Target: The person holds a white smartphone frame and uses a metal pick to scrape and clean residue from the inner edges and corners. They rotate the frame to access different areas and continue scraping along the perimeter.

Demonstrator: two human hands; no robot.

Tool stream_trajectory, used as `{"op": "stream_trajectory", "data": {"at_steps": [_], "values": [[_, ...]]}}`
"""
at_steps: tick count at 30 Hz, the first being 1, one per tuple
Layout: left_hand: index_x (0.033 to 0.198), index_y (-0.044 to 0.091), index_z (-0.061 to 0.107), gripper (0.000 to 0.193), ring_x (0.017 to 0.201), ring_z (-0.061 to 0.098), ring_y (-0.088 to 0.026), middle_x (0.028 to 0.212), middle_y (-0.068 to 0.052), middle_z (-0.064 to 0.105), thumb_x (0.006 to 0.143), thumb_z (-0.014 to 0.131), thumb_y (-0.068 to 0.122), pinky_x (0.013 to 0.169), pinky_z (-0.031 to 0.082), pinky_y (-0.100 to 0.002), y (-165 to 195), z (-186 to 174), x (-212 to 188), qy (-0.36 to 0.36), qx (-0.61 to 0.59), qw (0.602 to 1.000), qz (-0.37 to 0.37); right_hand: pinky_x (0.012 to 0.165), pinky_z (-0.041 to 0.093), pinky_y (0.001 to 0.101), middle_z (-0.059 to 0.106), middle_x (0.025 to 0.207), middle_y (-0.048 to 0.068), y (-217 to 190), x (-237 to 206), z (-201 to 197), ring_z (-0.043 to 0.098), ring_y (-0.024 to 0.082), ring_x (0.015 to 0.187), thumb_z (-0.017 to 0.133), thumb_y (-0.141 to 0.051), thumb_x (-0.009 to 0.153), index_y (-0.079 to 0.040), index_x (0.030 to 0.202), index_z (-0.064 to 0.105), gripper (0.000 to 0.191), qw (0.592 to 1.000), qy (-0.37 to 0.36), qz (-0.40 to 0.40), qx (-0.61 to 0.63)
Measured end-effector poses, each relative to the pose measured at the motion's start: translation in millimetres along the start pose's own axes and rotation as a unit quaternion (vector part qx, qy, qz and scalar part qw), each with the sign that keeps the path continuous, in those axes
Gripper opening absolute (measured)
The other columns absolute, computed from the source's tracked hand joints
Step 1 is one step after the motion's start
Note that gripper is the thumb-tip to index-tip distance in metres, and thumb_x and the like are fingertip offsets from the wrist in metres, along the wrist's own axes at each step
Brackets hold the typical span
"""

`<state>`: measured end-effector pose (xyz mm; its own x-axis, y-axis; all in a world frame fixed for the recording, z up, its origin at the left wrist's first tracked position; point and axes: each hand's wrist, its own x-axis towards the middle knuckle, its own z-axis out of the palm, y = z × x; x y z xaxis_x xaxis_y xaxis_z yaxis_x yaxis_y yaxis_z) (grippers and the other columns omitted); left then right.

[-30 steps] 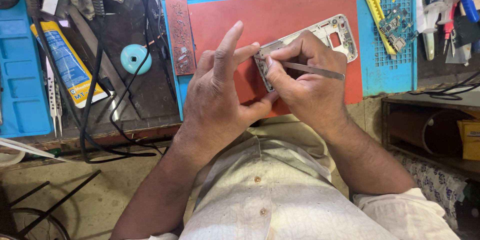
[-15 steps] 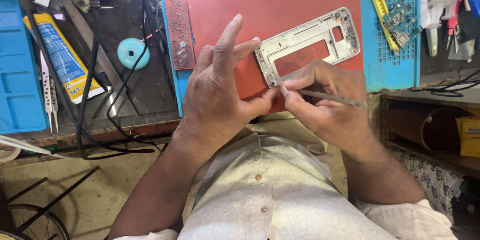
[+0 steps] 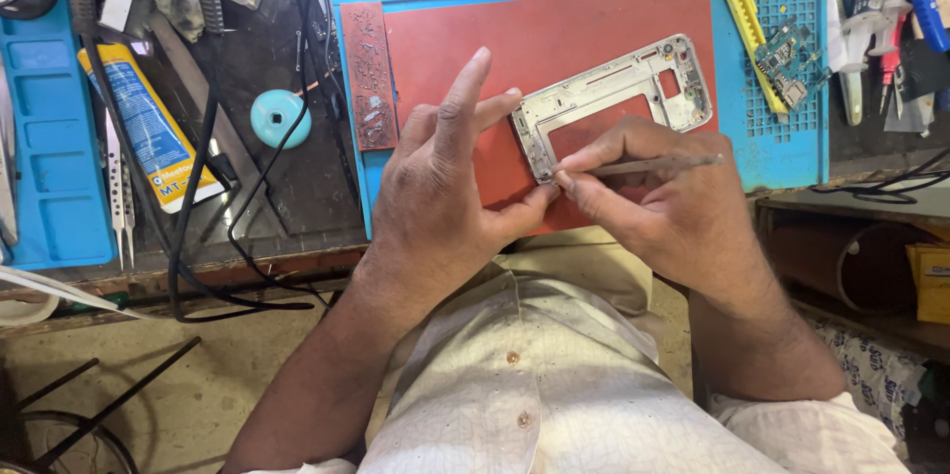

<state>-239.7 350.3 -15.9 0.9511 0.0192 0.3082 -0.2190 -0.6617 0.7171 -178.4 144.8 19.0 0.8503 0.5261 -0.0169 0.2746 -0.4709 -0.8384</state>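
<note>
Head view, looking down on a cluttered bench. Left hand grasping the near end of a silver phone frame, thumb pressed under its lower corner, index finger raised and pointing away from the body. Frame lying slanted over a red work mat, far end up toward the right, near end held just above the mat's front edge. Right hand clenched around a thin metal tool, pinched between thumb and fingertips, its tip set at the frame's near corner, its shaft running off to the right across the knuckles. Blue tray mat bordering the red one. Small green circuit board on the blue grid at right, beside a yellow strip. Off to the left, on the dark bench: round teal disc, yellow and blue tube, metal tweezers, black cables. Below, cream shirt with buttons.
</note>
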Motion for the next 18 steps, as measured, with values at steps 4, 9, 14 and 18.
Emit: {"op": "stream_trajectory", "data": {"at_steps": [4,9,14,18], "values": [[0.159,0.006,0.024,0.110,0.117,0.062,-0.028,0.138,-0.004,0.068,0.078,0.094,0.034,0.104,0.052,-0.041,-3,-1,5,-0.013,0.006,1.000,-0.002,0.071,0.065,0.0240,0.078,0.093,0.006,6,5,5,0.076,0.010,0.084,0.076,-0.002,0.093,-0.001,0.099,0.074,0.007,0.995,0.020,0.026,0.090],[0.158,0.005,0.025,0.111,0.116,0.062,-0.029,0.136,-0.004,0.069,0.076,0.094,0.035,0.104,0.051,-0.042,-4,0,8,-0.012,0.006,1.000,-0.004,0.072,0.065,0.0251,0.077,0.093,0.010,15,23,14,0.075,0.011,0.083,0.076,0.000,0.097,0.002,0.099,0.072,0.005,0.991,0.044,0.001,0.128],[0.158,0.004,0.026,0.110,0.113,0.064,-0.027,0.134,-0.006,0.070,0.078,0.094,0.036,0.101,0.052,-0.041,-4,-3,8,-0.016,-0.004,1.000,-0.009,0.076,0.067,0.0257,0.076,0.097,0.012,17,42,21,0.077,0.013,0.088,0.071,0.001,0.100,0.002,0.101,0.064,0.008,0.976,0.047,0.013,0.212],[0.158,0.003,0.026,0.111,0.107,0.064,-0.025,0.129,-0.006,0.071,0.077,0.095,0.037,0.100,0.053,-0.041,-3,-4,11,-0.026,-0.009,0.999,-0.021,0.078,0.067,0.0256,0.076,0.095,0.013,17,52,24,0.078,0.014,0.089,0.071,0.001,0.100,0.002,0.102,0.063,0.009,0.978,0.057,0.012,0.199]]}}
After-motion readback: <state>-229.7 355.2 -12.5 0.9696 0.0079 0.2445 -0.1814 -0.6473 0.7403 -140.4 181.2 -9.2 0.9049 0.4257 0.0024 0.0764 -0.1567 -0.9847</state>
